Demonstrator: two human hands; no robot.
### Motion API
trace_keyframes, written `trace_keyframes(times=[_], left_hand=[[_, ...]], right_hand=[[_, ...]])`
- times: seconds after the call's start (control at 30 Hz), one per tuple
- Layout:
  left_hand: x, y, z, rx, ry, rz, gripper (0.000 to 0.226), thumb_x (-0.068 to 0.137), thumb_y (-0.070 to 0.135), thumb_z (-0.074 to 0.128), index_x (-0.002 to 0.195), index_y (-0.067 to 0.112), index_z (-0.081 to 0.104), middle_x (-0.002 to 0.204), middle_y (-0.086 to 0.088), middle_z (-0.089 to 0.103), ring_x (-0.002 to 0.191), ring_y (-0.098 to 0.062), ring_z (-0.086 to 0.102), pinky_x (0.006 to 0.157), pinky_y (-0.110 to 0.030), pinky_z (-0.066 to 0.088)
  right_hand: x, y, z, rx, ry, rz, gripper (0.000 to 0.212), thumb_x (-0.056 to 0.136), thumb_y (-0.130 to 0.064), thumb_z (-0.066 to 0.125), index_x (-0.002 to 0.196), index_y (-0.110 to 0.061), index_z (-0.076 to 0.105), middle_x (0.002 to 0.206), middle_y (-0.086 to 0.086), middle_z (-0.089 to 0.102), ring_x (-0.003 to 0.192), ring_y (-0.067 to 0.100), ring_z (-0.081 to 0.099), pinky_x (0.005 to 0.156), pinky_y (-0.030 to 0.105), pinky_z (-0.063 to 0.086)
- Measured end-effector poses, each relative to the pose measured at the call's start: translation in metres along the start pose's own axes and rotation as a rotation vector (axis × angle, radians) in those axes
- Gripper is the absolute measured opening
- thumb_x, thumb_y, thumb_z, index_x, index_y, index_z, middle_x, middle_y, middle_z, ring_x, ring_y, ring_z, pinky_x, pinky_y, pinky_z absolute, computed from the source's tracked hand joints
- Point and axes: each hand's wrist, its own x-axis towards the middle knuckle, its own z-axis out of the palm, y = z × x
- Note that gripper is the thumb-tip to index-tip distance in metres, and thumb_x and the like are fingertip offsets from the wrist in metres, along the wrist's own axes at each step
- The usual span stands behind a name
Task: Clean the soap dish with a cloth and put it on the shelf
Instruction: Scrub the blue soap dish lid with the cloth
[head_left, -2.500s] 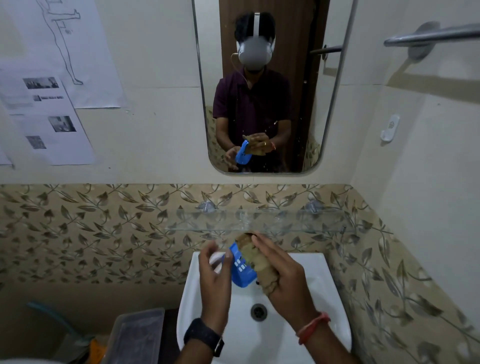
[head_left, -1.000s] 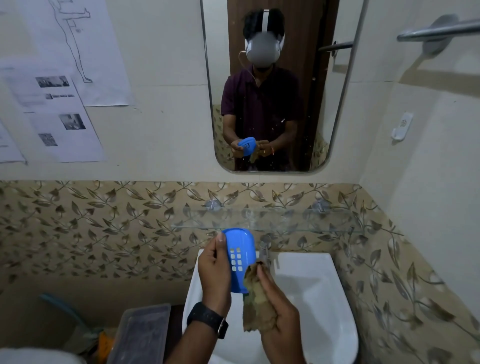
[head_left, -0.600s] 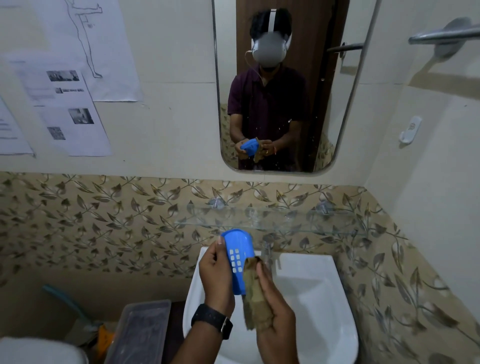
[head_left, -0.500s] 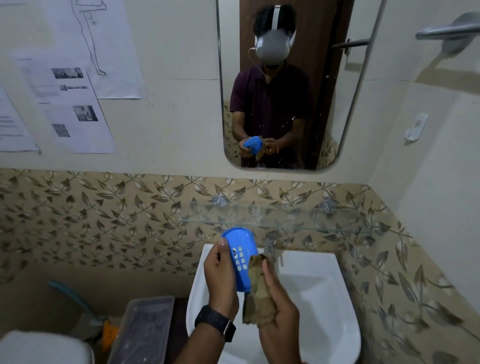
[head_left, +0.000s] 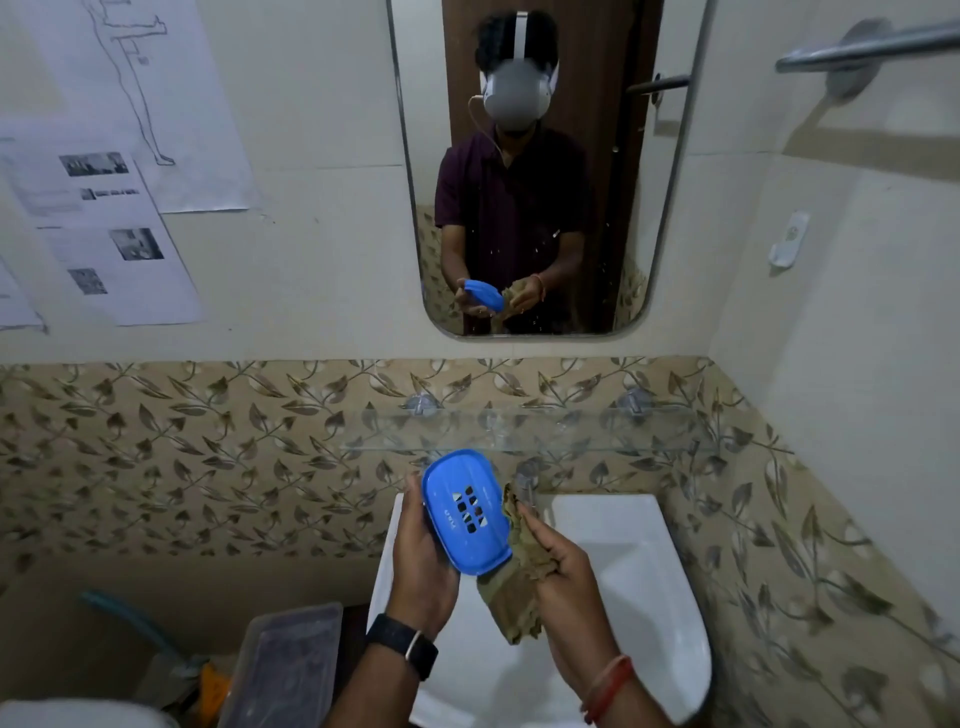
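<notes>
A blue plastic soap dish (head_left: 465, 514) with drain slots is held above the white sink (head_left: 634, 551), its slotted face tilted toward me. My left hand (head_left: 422, 566) grips it from the left and below. My right hand (head_left: 563, 577) grips a crumpled brown cloth (head_left: 519, 582), which touches the dish's right edge and hangs down under it. A clear glass shelf (head_left: 519, 431) runs along the patterned tiles just above the dish.
A mirror (head_left: 540, 171) hangs above the shelf and reflects me. A metal towel bar (head_left: 872, 44) juts from the right wall. A tap (head_left: 527, 480) stands behind the cloth. A clear plastic box (head_left: 283, 660) sits lower left. Papers (head_left: 104, 234) are taped on the left wall.
My left hand has turned the dish so its broad slotted face shows more fully. The cloth in my right hand has slid from the dish's face to its right edge.
</notes>
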Motion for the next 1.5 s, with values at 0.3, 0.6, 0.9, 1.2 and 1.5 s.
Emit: trace_keyframes(times=[0.3,0.6,0.9,1.2,1.5], left_hand=[[0.002,-0.016,0.001,-0.059,-0.032,-0.036,0.083,0.095,0.071,0.022,0.13,0.008,0.065,0.125,-0.02,0.071,0.111,-0.031,0.07,0.099,-0.046,0.055],[0.012,-0.015,-0.011,-0.086,-0.074,-0.053,0.083,0.089,0.072,0.029,0.133,0.01,0.062,0.125,-0.015,0.072,0.108,-0.026,0.072,0.085,-0.039,0.062],[0.02,-0.022,-0.006,-0.044,-0.178,-0.222,0.073,0.096,0.067,0.031,0.107,0.015,0.081,0.101,-0.014,0.078,0.082,-0.027,0.076,0.075,-0.042,0.061],[0.029,-0.022,0.012,-0.167,-0.287,-0.387,0.079,0.09,0.074,0.045,0.13,0.011,0.068,0.119,-0.021,0.062,0.112,-0.032,0.06,0.105,-0.042,0.043],[0.04,-0.029,0.007,-0.172,-0.174,-0.422,0.091,0.093,0.074,0.037,0.121,-0.006,0.071,0.117,-0.025,0.07,0.104,-0.033,0.068,0.1,-0.044,0.051]], right_hand=[[-0.007,0.006,0.008,-0.014,0.007,0.067,0.03,0.102,-0.015,0.059,0.13,-0.024,0.068,0.121,-0.007,0.075,0.112,0.013,0.071,0.098,0.035,0.057],[-0.021,0.002,-0.02,0.195,-0.086,0.291,0.02,0.087,0.017,0.061,0.097,0.004,0.073,0.084,0.017,0.079,0.071,0.026,0.076,0.067,0.029,0.064],[0.002,-0.06,-0.003,-0.244,0.057,-0.339,0.05,0.094,0.01,0.057,0.124,-0.029,0.07,0.119,-0.019,0.073,0.109,-0.005,0.067,0.092,0.019,0.057],[0.002,0.003,0.008,-0.975,-0.029,-0.825,0.05,0.1,-0.029,0.029,0.125,-0.017,0.07,0.136,0.002,0.064,0.133,0.022,0.052,0.114,0.031,0.037],[-0.004,-0.002,-0.007,-1.024,-0.165,-0.873,0.041,0.068,0.005,0.082,0.105,-0.011,0.077,0.112,0.004,0.071,0.116,0.004,0.054,0.101,0.018,0.047]])
